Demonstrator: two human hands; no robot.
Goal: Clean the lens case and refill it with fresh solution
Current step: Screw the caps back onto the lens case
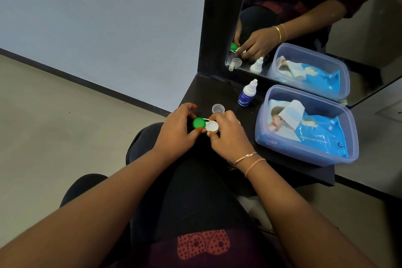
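Dark shelf (pixel 217 93): one bottle (pixel 247 96); two hands (pixel 174 130) (pixel 227 137) hold one lens case (pixel 211 126).

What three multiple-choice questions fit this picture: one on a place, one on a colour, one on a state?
1. Where is the wipes pack? A) on the floor B) in the blue tub C) on the lap
2. Which colour is the lens case cap at the left hand? A) green B) red C) yellow
3. How is the solution bottle? A) lying flat B) held in a hand C) standing upright
Answers: 1 B, tub walls surround the pack; 2 A, a green cap sits beside the white cap; 3 C, it stands untouched on the table.
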